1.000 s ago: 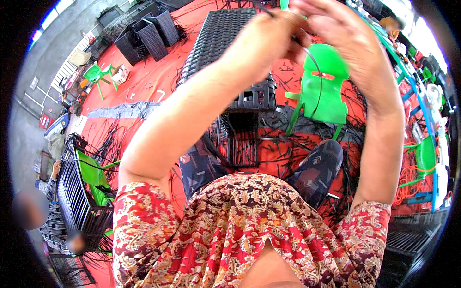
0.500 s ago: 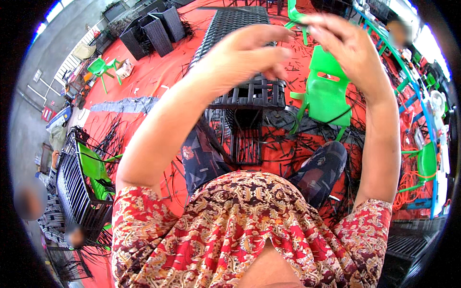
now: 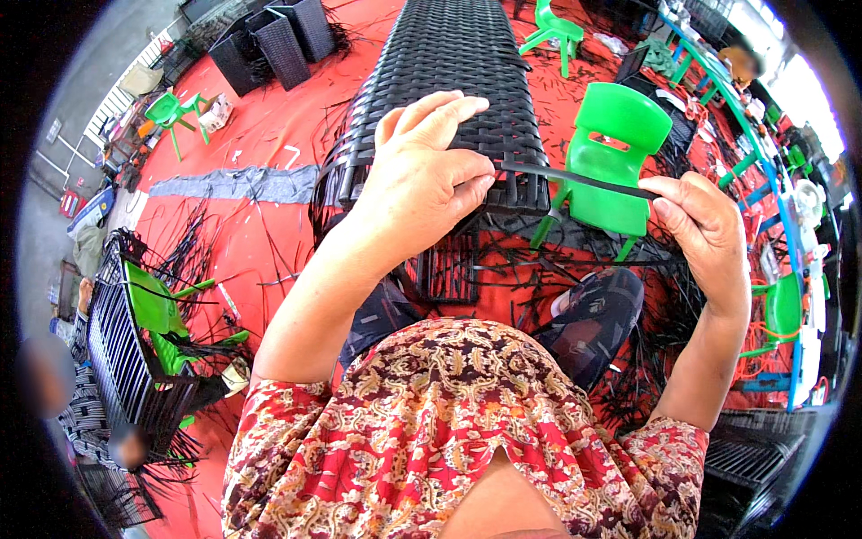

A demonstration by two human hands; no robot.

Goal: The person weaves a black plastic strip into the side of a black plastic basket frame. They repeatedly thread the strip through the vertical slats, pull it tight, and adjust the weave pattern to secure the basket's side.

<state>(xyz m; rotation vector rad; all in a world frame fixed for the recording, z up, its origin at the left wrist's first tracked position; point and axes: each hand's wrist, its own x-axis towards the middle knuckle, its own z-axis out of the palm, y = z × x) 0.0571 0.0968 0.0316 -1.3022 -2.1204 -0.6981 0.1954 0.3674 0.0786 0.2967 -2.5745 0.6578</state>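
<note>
A flat black plastic weaving strip (image 3: 584, 179) stretches sideways between my two hands. My left hand (image 3: 426, 166) pinches its left end between thumb and finger, just over the near end of the woven panel. My right hand (image 3: 705, 220) grips the other end, to the right of a green plastic chair. Under my left hand lies a long black woven piece (image 3: 449, 81), its top closely woven, with loose strip ends hanging at its left side. Below its near end stands a black slatted frame (image 3: 449, 269), partly hidden by my left arm and knee.
A green chair (image 3: 620, 135) stands right of the woven piece, another green chair (image 3: 552, 36) behind it. Black strip scraps litter the red floor covering (image 3: 251, 242). At the left, a person in striped sleeves (image 3: 81, 404) is beside a black slatted frame (image 3: 135, 350). A blue-green rack (image 3: 763, 153) runs along the right.
My hands were raised close together and blurred; they have lowered and moved apart, with the black strip now pulled straight between them. The woven piece shows more fully.
</note>
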